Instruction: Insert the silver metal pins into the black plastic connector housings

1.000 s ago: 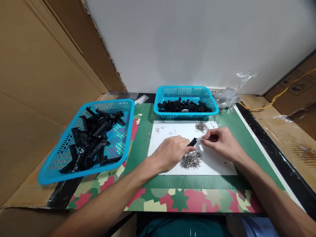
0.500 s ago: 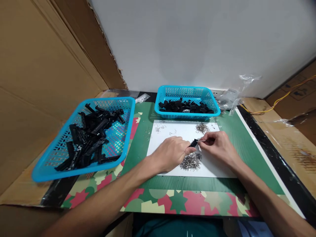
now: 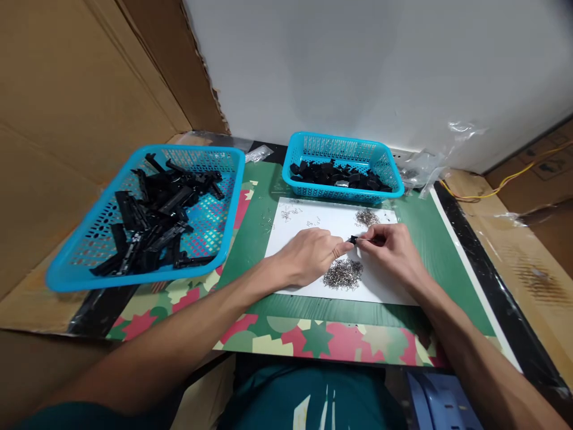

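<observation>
My left hand (image 3: pixel 313 254) is closed around a small black plastic part (image 3: pixel 353 239), thumb on top, so that only its end shows. My right hand (image 3: pixel 391 246) pinches a thin metal tool (image 3: pixel 365 240), whose tip meets the exposed end of the part. Its exact kind is too small to tell. Just below the hands, a pile of small shiny metal pieces (image 3: pixel 342 275) lies on a white sheet (image 3: pixel 380 288). Beyond my right fingers sits a second, smaller pile of metal pieces (image 3: pixel 367 217).
A large blue basket (image 3: pixel 235 221) of long black plastic parts (image 3: pixel 172 203) stands on the left. Behind the sheet, another blue basket (image 3: pixel 340 141) holds small black parts (image 3: pixel 331 172). Cardboard (image 3: pixel 89 77) walls the left side. Clear plastic bags (image 3: pixel 421 170) lie at the back right.
My view has tipped downward slightly. The black part now shows less past my left thumb, and the thin tool in my right hand stays at its end.
</observation>
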Action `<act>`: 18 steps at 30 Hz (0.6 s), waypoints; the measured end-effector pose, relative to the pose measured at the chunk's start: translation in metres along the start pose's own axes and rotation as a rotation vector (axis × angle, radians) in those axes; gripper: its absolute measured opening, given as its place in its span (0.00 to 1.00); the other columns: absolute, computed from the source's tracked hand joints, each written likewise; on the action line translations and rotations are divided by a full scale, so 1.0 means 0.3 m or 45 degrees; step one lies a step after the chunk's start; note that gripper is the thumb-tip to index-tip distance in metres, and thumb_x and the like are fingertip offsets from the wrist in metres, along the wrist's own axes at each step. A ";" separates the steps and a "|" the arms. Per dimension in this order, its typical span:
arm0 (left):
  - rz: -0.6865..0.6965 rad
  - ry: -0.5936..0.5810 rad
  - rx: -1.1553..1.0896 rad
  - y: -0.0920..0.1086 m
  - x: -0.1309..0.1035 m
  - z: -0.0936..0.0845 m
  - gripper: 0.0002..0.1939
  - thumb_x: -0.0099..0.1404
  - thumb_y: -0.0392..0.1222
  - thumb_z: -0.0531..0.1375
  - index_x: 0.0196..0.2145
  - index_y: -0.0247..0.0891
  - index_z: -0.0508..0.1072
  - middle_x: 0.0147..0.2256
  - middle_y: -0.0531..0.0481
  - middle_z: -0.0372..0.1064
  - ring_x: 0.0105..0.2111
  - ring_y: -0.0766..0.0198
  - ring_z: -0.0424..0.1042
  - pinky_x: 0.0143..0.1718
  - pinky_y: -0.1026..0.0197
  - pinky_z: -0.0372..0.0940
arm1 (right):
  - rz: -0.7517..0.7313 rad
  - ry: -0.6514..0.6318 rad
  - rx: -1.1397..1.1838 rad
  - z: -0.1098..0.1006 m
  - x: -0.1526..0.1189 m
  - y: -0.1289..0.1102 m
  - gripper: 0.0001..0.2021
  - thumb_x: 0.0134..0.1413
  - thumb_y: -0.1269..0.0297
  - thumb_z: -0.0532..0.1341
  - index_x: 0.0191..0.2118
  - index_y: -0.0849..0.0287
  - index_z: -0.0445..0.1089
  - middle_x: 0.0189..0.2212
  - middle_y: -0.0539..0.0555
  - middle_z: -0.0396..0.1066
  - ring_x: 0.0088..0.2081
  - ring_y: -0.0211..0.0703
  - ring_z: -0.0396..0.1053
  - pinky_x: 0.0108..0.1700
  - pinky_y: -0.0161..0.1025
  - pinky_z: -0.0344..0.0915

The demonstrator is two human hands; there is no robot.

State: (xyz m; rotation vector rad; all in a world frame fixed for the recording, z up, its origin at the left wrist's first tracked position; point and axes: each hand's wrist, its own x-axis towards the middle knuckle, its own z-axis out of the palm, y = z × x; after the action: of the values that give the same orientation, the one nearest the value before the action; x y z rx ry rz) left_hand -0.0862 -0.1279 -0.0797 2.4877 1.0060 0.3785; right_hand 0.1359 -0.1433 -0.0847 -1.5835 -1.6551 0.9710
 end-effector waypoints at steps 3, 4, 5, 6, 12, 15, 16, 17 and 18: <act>-0.002 -0.012 0.024 0.000 0.001 0.000 0.34 0.81 0.58 0.37 0.28 0.39 0.69 0.25 0.49 0.65 0.27 0.59 0.61 0.31 0.57 0.50 | -0.046 -0.134 -0.039 -0.031 0.008 -0.004 0.11 0.54 0.58 0.65 0.28 0.61 0.76 0.28 0.56 0.78 0.29 0.43 0.71 0.31 0.38 0.62; -0.004 -0.016 0.036 -0.001 0.001 0.000 0.33 0.82 0.57 0.37 0.28 0.39 0.68 0.25 0.49 0.65 0.26 0.59 0.61 0.31 0.57 0.50 | -0.064 -0.177 -0.063 -0.042 0.010 -0.006 0.11 0.55 0.58 0.65 0.30 0.61 0.77 0.29 0.57 0.80 0.30 0.44 0.73 0.32 0.39 0.63; -0.007 -0.018 0.045 -0.001 0.001 0.001 0.33 0.82 0.57 0.37 0.28 0.39 0.68 0.25 0.49 0.65 0.26 0.59 0.61 0.30 0.57 0.49 | -0.081 -0.209 -0.087 -0.052 0.011 -0.008 0.11 0.56 0.57 0.65 0.31 0.60 0.79 0.30 0.57 0.81 0.32 0.46 0.74 0.33 0.40 0.65; -0.011 -0.017 0.051 -0.002 0.000 0.002 0.32 0.82 0.57 0.38 0.28 0.39 0.68 0.24 0.49 0.65 0.26 0.60 0.60 0.30 0.57 0.48 | -0.095 -0.226 -0.110 -0.060 0.012 -0.009 0.11 0.56 0.57 0.65 0.33 0.60 0.80 0.31 0.58 0.82 0.33 0.47 0.75 0.34 0.40 0.66; 0.020 0.024 0.049 -0.006 -0.007 0.007 0.33 0.82 0.57 0.38 0.28 0.38 0.69 0.24 0.50 0.64 0.24 0.60 0.60 0.29 0.57 0.48 | -0.203 -0.037 -0.362 -0.075 0.011 -0.006 0.12 0.62 0.60 0.63 0.36 0.58 0.83 0.36 0.58 0.83 0.36 0.50 0.78 0.38 0.44 0.68; 0.014 0.039 0.061 -0.005 -0.009 0.007 0.34 0.81 0.59 0.37 0.29 0.38 0.70 0.24 0.49 0.64 0.24 0.60 0.61 0.29 0.57 0.50 | -0.322 0.114 -0.372 -0.080 0.008 -0.005 0.14 0.67 0.58 0.60 0.38 0.58 0.83 0.37 0.58 0.82 0.35 0.49 0.77 0.37 0.44 0.68; 0.017 0.040 0.066 -0.005 -0.009 0.008 0.35 0.81 0.59 0.37 0.29 0.38 0.71 0.24 0.49 0.64 0.24 0.60 0.61 0.29 0.57 0.51 | -0.370 0.161 -0.354 -0.082 0.007 -0.006 0.14 0.68 0.58 0.60 0.39 0.57 0.83 0.38 0.58 0.82 0.36 0.49 0.77 0.38 0.44 0.69; 0.023 0.038 0.070 -0.006 -0.009 0.009 0.35 0.81 0.59 0.37 0.30 0.37 0.71 0.24 0.49 0.65 0.24 0.60 0.62 0.29 0.57 0.52 | -0.412 0.203 -0.334 -0.083 0.005 -0.007 0.14 0.68 0.57 0.60 0.39 0.56 0.83 0.40 0.58 0.81 0.39 0.49 0.77 0.38 0.43 0.70; 0.032 0.035 0.072 -0.007 -0.009 0.012 0.35 0.81 0.58 0.37 0.30 0.37 0.71 0.25 0.48 0.65 0.25 0.60 0.62 0.29 0.57 0.53 | -0.441 0.242 -0.309 -0.083 0.003 -0.008 0.13 0.69 0.57 0.61 0.40 0.54 0.83 0.42 0.57 0.81 0.41 0.50 0.78 0.39 0.43 0.71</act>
State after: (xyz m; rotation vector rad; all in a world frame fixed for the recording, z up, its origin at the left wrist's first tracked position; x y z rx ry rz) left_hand -0.0879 -0.1294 -0.0841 2.5546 1.0099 0.3984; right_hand 0.1558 -0.1404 -0.0697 -1.4210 -1.8815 0.4428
